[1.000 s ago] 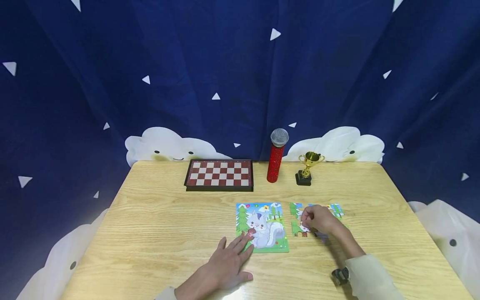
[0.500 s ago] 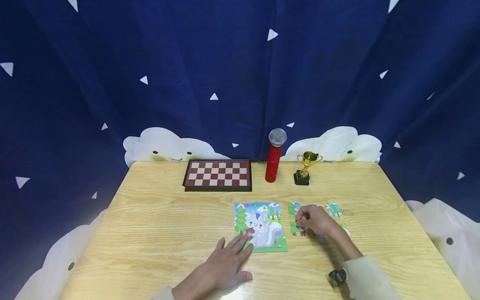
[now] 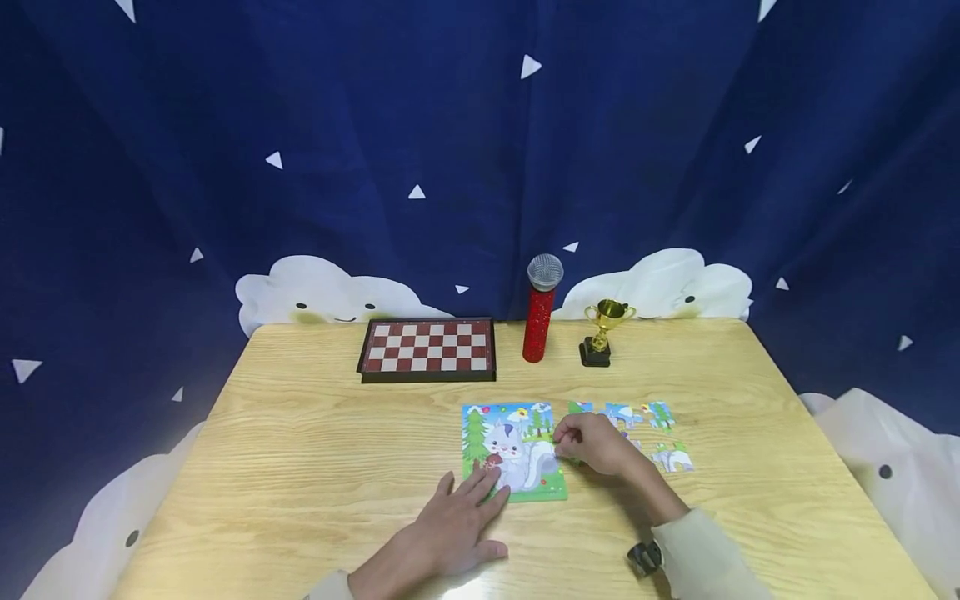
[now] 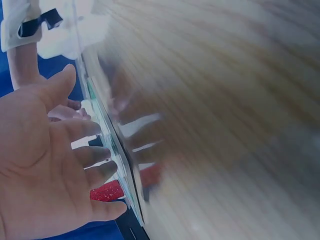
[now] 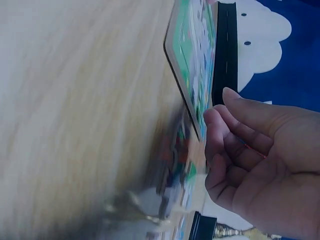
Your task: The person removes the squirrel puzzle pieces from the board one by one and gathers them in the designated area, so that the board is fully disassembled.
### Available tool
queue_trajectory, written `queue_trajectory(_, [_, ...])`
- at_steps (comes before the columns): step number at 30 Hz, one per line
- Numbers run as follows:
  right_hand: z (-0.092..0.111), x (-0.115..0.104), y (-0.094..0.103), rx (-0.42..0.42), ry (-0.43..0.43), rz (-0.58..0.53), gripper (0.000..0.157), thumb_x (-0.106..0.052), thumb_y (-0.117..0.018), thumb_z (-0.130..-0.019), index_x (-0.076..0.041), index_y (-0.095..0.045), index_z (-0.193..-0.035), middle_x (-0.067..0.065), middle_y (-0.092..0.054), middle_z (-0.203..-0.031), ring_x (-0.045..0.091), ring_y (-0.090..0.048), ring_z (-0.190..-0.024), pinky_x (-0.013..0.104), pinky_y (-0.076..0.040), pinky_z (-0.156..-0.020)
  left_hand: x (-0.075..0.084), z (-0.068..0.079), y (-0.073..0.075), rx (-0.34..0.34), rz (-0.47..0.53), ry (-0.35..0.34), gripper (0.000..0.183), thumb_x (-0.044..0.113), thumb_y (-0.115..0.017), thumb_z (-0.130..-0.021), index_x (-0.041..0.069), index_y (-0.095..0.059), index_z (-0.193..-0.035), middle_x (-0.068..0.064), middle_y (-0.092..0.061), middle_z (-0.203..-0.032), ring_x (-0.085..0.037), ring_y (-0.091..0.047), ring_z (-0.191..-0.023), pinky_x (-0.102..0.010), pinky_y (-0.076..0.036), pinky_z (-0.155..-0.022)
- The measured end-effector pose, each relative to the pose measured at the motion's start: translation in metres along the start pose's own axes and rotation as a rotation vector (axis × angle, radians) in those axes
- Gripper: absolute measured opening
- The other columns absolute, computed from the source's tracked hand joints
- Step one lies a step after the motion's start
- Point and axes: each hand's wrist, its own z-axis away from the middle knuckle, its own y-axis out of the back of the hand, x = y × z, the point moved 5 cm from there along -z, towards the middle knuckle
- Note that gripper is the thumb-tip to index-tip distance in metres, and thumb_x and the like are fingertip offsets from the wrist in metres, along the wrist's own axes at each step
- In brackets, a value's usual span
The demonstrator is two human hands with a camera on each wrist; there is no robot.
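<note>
My left hand (image 3: 459, 518) lies palm down, fingers spread, its fingertips resting on the lower left part of a square squirrel picture puzzle board (image 3: 525, 479). In the left wrist view the fingers of that hand look straight beside the board's edge. My right hand (image 3: 596, 446) is at the board's right edge, with fingers bent. The right wrist view shows its thumb apart from the index fingertip and nothing visible between them. Loose puzzle pieces (image 3: 672, 457) lie to the right of the board; some are hidden behind the right hand.
Behind the puzzle stand a red and white chessboard box (image 3: 429, 350), a red microphone (image 3: 538, 321) and a small gold trophy (image 3: 602, 333) on a black base. They are on a wooden table (image 3: 322, 467) against a blue curtain (image 3: 360, 125).
My right hand has moved left from over the loose pieces to the board's right edge, uncovering pieces at the far right. The left hand has stayed on the board. The head view has shifted slightly.
</note>
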Motion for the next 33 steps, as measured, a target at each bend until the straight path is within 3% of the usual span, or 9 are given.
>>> queue_trajectory(11, [-0.005, -0.013, -0.018, -0.031, 0.012, -0.004, 0.006, -0.006, -0.069, -0.083, -0.003, -0.068, -0.089, -0.001, -0.061, -0.072, 0.008, -0.051, -0.066, 0.018, -0.044, -0.059, 0.003, -0.003, -0.004, -0.013, -0.039, -0.008, 0.071, 0.062, -0.041, -0.091, 0.021, -0.034, -0.148, -0.003, -0.026, -0.157, -0.021, -0.025, -0.146, -0.057, -0.031, -0.109])
queue_trajectory(33, [-0.008, -0.016, -0.025, -0.006, -0.026, 0.033, 0.008, -0.004, -0.070, -0.080, -0.007, -0.063, -0.079, -0.002, -0.054, -0.067, 0.009, -0.048, -0.062, 0.019, -0.039, -0.056, 0.004, -0.005, -0.005, -0.017, -0.076, 0.013, 0.070, 0.063, -0.043, -0.089, 0.024, -0.036, -0.147, 0.001, -0.028, -0.157, -0.018, -0.026, -0.145, -0.055, -0.032, -0.108])
